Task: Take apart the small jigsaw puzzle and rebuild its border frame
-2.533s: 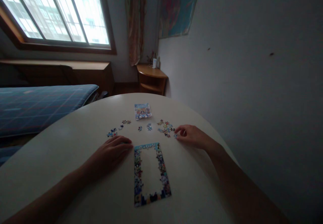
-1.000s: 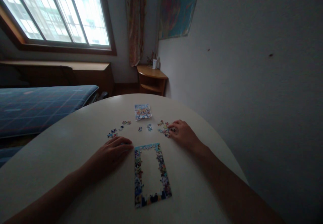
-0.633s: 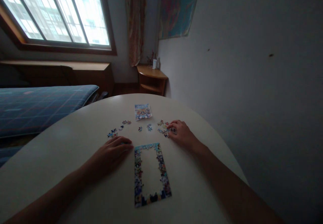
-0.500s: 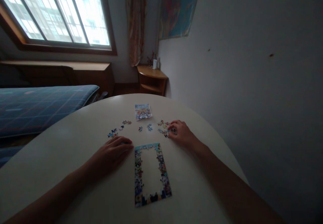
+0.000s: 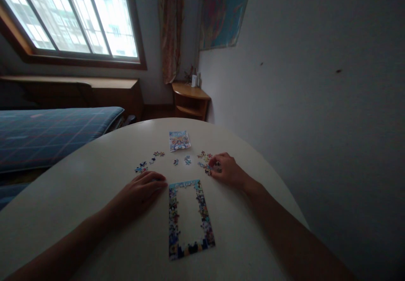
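A rectangular jigsaw border (image 5: 173,220) lies joined on the table, its inside showing bare tabletop. My left hand (image 5: 145,185) rests flat with fingers loosely stretched, just beyond the border's upper left corner. Loose pieces (image 5: 141,167) lie past its fingertips. Over at the right pile of puzzle pieces (image 5: 205,156), my right hand (image 5: 226,169) is curled, thumb and fingers around a small puzzle piece (image 5: 218,163). Its print is too small to read. Between the side piles lie a few joined pieces (image 5: 187,160) and a single dark piece (image 5: 176,161).
A creased picture sheet (image 5: 179,141) lies toward the far side of the round white table (image 5: 126,146). Beyond are a plaid mattress (image 5: 57,133) at left and a wooden corner shelf (image 5: 191,91). The wall (image 5: 300,116) runs close along the right.
My right hand has shifted slightly, and the piece between its thumb and fingers shows more plainly. My left hand and the border have stayed put.
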